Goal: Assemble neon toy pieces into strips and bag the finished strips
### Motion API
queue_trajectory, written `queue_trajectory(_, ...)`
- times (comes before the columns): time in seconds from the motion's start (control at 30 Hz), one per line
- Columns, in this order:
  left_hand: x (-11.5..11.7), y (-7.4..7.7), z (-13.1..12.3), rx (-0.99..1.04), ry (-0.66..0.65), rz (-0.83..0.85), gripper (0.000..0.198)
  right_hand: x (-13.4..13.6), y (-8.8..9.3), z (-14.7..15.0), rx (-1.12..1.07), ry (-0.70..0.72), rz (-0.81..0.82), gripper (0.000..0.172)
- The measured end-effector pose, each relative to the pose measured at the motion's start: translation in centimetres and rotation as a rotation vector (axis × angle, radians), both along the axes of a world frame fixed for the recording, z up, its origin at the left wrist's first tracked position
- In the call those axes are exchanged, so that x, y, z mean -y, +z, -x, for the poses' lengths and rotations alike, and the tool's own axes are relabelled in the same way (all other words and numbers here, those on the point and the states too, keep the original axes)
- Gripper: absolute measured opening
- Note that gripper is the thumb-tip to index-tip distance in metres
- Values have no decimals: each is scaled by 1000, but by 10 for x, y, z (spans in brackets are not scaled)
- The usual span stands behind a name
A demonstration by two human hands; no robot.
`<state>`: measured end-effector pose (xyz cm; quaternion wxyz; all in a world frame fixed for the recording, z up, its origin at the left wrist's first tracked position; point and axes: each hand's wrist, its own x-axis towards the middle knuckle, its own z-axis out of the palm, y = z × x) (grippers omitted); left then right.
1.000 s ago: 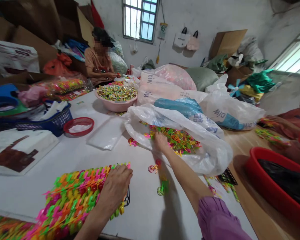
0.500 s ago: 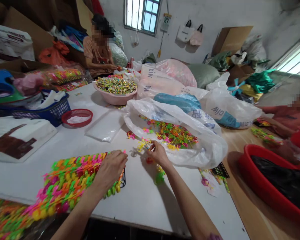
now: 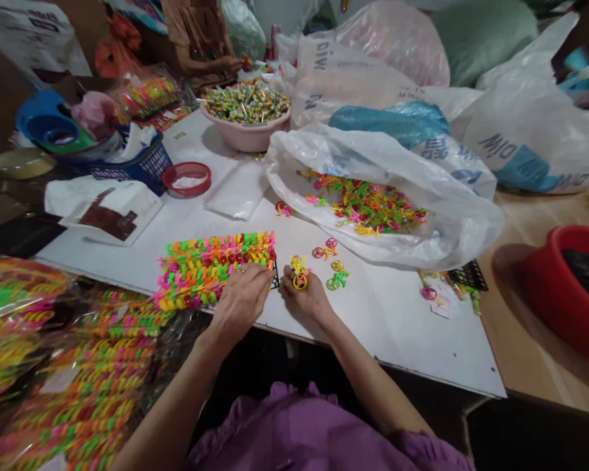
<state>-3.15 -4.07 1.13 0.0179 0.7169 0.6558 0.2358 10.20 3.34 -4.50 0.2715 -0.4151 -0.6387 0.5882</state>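
Note:
My left hand (image 3: 246, 292) rests over the right end of a block of colourful plastic toys (image 3: 201, 271) in tight rows, its fingers bent and together on the last pieces. A black rack (image 3: 275, 278) shows under that end. Just right of it, my right hand (image 3: 308, 296) pinches a small yellow toy bicycle (image 3: 300, 273) with a bit of pink on it. Beyond this hand lie a red and orange toy bicycle (image 3: 325, 248) and a green one (image 3: 338, 275). The open white plastic bag (image 3: 451, 239) behind them holds a heap of loose pieces (image 3: 373, 199).
A pink basin (image 3: 245, 134) heaped with wrapped pieces, a red basket (image 3: 187, 180) and a blue basket (image 3: 152, 160) stand farther back. To the right is a red tub (image 3: 544, 281). Bagged toys (image 3: 78, 392) lie at lower left. Another person (image 3: 203, 49) sits across the table.
My view has tilted down. My right hand has come back from beside the bag toward my left hand, with the yellow toy bicycle in it. The left hand stays on the toy rows.

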Motion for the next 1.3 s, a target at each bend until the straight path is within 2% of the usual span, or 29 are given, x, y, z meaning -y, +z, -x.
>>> queue_trajectory(0.07, -5, 0, 0, 17, -41, 17, 25, 1, -6, 7, -4, -11, -66, 14)
queue_trajectory(0.2, -8, 0, -2, 27, -57, 21, 27, 0, -11, 10, 120, -6, -385, 6)
queue_trajectory(0.3, -4, -4, -7, 26, -35, -32, 31, 1, -11, 4, 174, 87, -521, 8)
queue_trajectory(0.5, -9, -17, -10, -21, 29, -115, 19, -8, -10, 10, 313, 274, -614, 9)
queue_trajectory(0.63, -9, -12, -15, -106, 48, -149, 18, -7, -9, 9, 244, 291, -593, 9)
queue_trajectory(0.73, 16, -2, -25, -80, 42, -212, 19, -4, -9, -6, 142, 327, -473, 9)
queue_trajectory(0.8, 44, -1, -29, -13, -2, -196, 20, -10, -10, -17, 109, 352, -261, 11)
queue_trajectory(0.87, 76, -9, -24, 97, 15, -110, 19, -24, -10, -21, 82, 255, -53, 17)
queue_trajectory(0.93, 102, -23, -9, 254, 195, -3, 18, -42, -9, -15, -13, 62, 90, 29)
queue_trajectory(1.0, 117, -39, 10, 469, 474, 74, 21, -57, -7, 0, -175, -94, 208, 40)
queue_trajectory(1.07, 118, -52, 27, 701, 668, 86, 30, -63, -2, 18, -321, -119, 354, 47)
queue_trajectory(1.1, 115, -56, 34, 798, 706, 77, 33, -62, 0, 25, -368, -101, 412, 48)
queue_trajectory(1.2, 95, -59, 50, 957, 692, 31, 32, -47, 6, 29, -429, -58, 464, 42)
queue_trajectory(1.3, 70, -56, 64, 1023, 601, 34, 35, -23, 3, 2, -470, -20, 475, 34)
